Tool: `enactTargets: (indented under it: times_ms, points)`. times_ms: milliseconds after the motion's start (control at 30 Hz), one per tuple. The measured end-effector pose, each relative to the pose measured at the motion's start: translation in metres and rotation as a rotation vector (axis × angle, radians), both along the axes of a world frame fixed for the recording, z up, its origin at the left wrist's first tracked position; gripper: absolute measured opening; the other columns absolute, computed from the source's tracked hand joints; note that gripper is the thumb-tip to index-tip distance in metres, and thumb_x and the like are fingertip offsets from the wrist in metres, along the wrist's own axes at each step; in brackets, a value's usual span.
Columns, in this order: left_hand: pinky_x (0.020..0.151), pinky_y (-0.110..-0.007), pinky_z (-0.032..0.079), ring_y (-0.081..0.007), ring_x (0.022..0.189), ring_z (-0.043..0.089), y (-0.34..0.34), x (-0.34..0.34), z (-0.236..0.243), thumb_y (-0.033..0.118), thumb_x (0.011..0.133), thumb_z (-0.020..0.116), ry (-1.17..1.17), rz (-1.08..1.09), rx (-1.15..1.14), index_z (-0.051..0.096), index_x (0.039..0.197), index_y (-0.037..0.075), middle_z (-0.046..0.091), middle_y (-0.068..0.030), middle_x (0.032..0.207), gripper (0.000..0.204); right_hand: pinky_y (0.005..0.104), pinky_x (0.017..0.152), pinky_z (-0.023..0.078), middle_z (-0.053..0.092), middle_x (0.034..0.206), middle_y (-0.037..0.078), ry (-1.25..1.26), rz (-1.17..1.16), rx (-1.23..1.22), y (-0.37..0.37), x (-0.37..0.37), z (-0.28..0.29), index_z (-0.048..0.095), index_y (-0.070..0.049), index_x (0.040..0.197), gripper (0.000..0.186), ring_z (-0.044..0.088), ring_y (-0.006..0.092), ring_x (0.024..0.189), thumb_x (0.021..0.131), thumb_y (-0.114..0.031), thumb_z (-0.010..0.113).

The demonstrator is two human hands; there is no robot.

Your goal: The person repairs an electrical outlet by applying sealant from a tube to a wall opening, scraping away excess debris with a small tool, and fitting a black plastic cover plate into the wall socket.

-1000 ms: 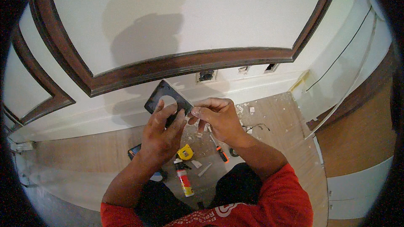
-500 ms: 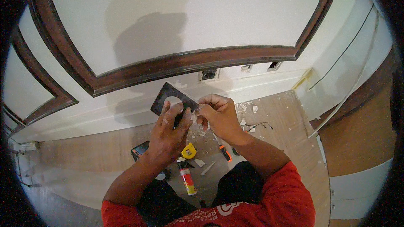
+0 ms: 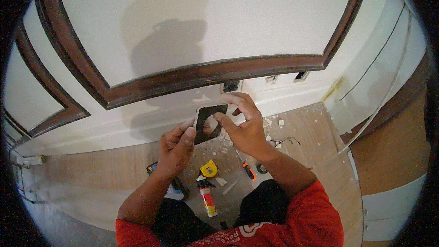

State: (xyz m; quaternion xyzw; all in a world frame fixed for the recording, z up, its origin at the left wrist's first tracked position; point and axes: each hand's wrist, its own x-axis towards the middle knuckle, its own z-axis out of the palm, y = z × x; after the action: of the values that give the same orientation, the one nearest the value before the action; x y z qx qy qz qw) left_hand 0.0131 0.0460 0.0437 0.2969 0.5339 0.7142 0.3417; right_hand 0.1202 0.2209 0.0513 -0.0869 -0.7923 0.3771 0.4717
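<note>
A black square plate [image 3: 206,113] with a large round hole is held upright and turned at an angle in front of my chest. My left hand [image 3: 177,150] grips its left edge, with the thumb lying along that side. My right hand [image 3: 245,130] is at the right part of the plate, its thumb at the hole and its upper fingers curled above the top corner. Some fingertips are hidden behind the plate. Just beyond, a cut-out opening [image 3: 231,85] with a dark inside sits low in the white wall, under brown moulding [image 3: 192,74].
On the wooden floor [image 3: 82,174] lie a yellow tape measure [image 3: 209,168], a spray can [image 3: 208,201], an orange-black tool [image 3: 249,170], a dark roll [image 3: 261,168], wires and scattered debris. A narrow wall slot [image 3: 300,76] is at right, beside a corner with a hanging cable [image 3: 372,61].
The plate has turned more upright and shifted right. My left hand has moved from across its face to the left edge; my right thumb has moved from the corner to the hole.
</note>
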Motion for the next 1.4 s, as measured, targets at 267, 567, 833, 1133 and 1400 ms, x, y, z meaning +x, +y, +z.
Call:
enactTargets:
  times_ms: [267, 567, 833, 1133, 1400]
  points:
    - [0.098, -0.038, 0.052, -0.0213, 0.104, 0.068, -0.001, -0.021, -0.015, 0.014, 0.102, 0.057, -0.133, -0.091, 0.187, 0.065, 0.121, -0.004, 0.070, -0.0140, 0.115, 0.028, 0.0227, 0.058, 0.049, 0.066, 0.082, 0.001, -0.222, 0.229, -0.466, 0.004, 0.005, -0.003, 0.069, -0.002, 0.119, 0.028, 0.059, 0.0068, 0.068, 0.091, -0.005, 0.072]
    - [0.095, -0.030, 0.049, -0.0137, 0.103, 0.062, -0.003, -0.022, -0.004, 0.018, 0.099, 0.065, 0.203, 0.141, -0.007, 0.062, 0.129, -0.005, 0.069, -0.0090, 0.114, 0.038, 0.0248, 0.068, 0.053, 0.072, 0.085, 0.005, -0.123, 0.234, -0.297, -0.003, 0.006, -0.008, 0.072, -0.002, 0.110, 0.026, 0.066, 0.0097, 0.076, 0.085, -0.004, 0.079]
    - [0.093, -0.031, 0.048, -0.0169, 0.104, 0.064, -0.004, -0.028, -0.002, 0.021, 0.096, 0.066, 0.493, 0.227, -0.019, 0.067, 0.123, -0.002, 0.069, -0.0119, 0.114, 0.036, 0.0271, 0.076, 0.055, 0.075, 0.094, 0.007, -0.178, 0.240, -0.238, -0.005, 0.009, -0.006, 0.072, -0.002, 0.105, 0.024, 0.069, 0.0119, 0.085, 0.082, -0.004, 0.081]
    - [0.100, -0.033, 0.046, -0.0215, 0.119, 0.057, -0.006, -0.028, -0.001, 0.008, 0.092, 0.070, 0.532, 0.229, 0.105, 0.063, 0.129, -0.001, 0.060, -0.0158, 0.130, 0.038, 0.0279, 0.081, 0.056, 0.074, 0.098, 0.008, -0.079, 0.248, -0.231, -0.003, 0.005, -0.003, 0.070, -0.001, 0.094, 0.015, 0.070, 0.0144, 0.091, 0.082, 0.001, 0.079]
    - [0.100, -0.032, 0.047, -0.0198, 0.119, 0.058, 0.000, -0.026, -0.008, 0.009, 0.090, 0.073, 0.138, 0.014, 0.065, 0.052, 0.141, -0.001, 0.062, -0.0140, 0.131, 0.055, 0.0304, 0.071, 0.061, 0.071, 0.096, 0.007, -0.012, 0.586, -1.083, 0.001, -0.006, -0.020, 0.062, -0.004, 0.104, 0.017, 0.070, 0.0155, 0.084, 0.092, -0.010, 0.073]
